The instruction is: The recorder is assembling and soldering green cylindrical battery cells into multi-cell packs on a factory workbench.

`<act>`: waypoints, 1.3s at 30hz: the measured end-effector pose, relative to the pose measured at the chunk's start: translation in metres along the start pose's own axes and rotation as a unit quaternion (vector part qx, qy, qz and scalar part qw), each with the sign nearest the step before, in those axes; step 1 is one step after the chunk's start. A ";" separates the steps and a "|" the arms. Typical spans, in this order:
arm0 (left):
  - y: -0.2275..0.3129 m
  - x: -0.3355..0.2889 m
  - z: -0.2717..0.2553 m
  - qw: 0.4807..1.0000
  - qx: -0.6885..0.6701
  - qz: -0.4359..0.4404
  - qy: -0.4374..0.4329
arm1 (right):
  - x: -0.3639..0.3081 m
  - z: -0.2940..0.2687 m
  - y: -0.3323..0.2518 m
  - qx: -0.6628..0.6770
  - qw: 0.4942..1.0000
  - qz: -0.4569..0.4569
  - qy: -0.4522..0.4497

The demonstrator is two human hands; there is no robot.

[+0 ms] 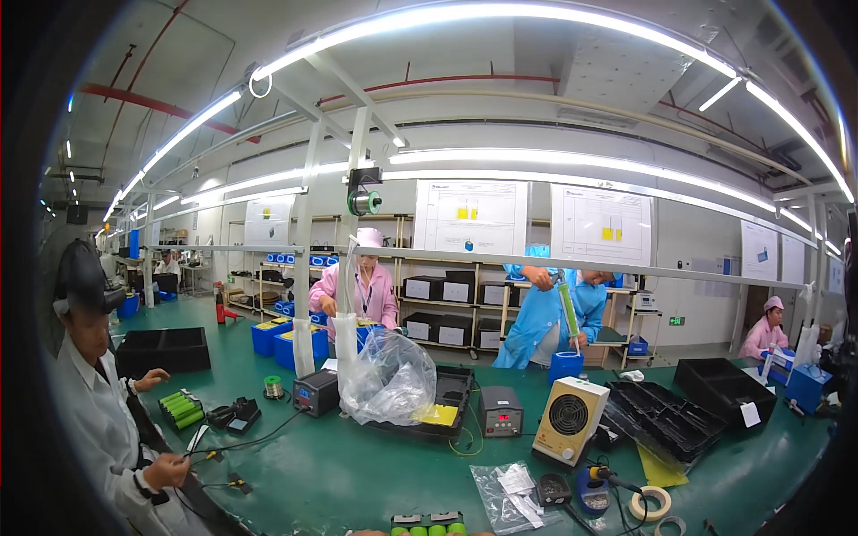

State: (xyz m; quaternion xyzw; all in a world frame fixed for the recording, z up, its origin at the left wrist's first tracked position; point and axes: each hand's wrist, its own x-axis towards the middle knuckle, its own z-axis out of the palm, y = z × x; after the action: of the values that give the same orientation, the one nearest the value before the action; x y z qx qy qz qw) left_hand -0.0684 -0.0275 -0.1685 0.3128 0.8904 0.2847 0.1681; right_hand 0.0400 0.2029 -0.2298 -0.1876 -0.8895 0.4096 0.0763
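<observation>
At the lower edge lies a battery pack (pixel 429 527) with green cylindrical cells and a dark top holder with metal strips; the frame cuts off its near part. A sliver of my left hand (pixel 368 533) shows just left of it. On its right side only a thin strip of my right hand (pixel 483 533) comes into view. The fingers of both hands are mostly out of frame, so their grip is hidden. Right of the pack are a clear plastic bag (pixel 509 500) with white pieces inside and a soldering iron (pixel 615 480) in its blue stand (pixel 592 491).
An ionizing fan (pixel 570 420) and a soldering station (pixel 500 413) stand ahead on the green table (pixel 357 473). Behind are a black tray (pixel 460 393) and a plastic bag (pixel 389 380). Tape rolls (pixel 651 504) lie right. Co-workers sit left and across; one holds a green-filled tube (pixel 568 308).
</observation>
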 end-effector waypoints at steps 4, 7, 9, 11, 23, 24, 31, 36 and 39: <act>-0.011 0.001 0.006 1.000 -0.002 0.020 0.009 | 0.001 0.003 0.005 -0.041 0.999 -0.011 -0.008; -0.006 0.003 0.010 0.999 -0.018 0.035 0.036 | 0.003 -0.011 0.011 -0.073 0.997 -0.015 0.023; -0.004 0.004 0.005 0.999 -0.018 0.030 0.033 | -0.004 -0.039 -0.010 -0.014 0.998 0.045 0.031; -0.005 0.003 0.002 0.998 -0.017 0.031 0.047 | -0.008 -0.072 -0.028 0.172 0.975 0.141 0.014; -0.012 0.011 -0.071 0.949 -0.275 0.060 0.141 | -0.006 -0.063 -0.006 0.247 0.913 0.013 0.324; -0.005 0.011 -0.083 0.939 -0.291 0.077 0.168 | -0.006 -0.060 -0.006 0.235 0.916 0.002 0.324; 0.043 0.033 -0.188 0.884 -0.227 0.201 0.356 | 0.010 -0.041 0.011 0.111 0.912 -0.093 0.384; 0.087 0.027 -0.227 0.864 -0.278 0.195 0.372 | -0.001 -0.055 -0.002 0.230 0.882 -0.070 0.405; 0.086 0.019 -0.244 0.863 -0.242 0.208 0.392 | -0.012 -0.053 -0.005 0.215 0.886 -0.085 0.402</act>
State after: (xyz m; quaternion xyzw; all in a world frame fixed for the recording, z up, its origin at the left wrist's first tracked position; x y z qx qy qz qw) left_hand -0.1589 -0.0581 0.0723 0.3032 0.7001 0.6188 -0.1871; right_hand 0.0651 0.2318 -0.1914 -0.2387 -0.6855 0.4718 0.5005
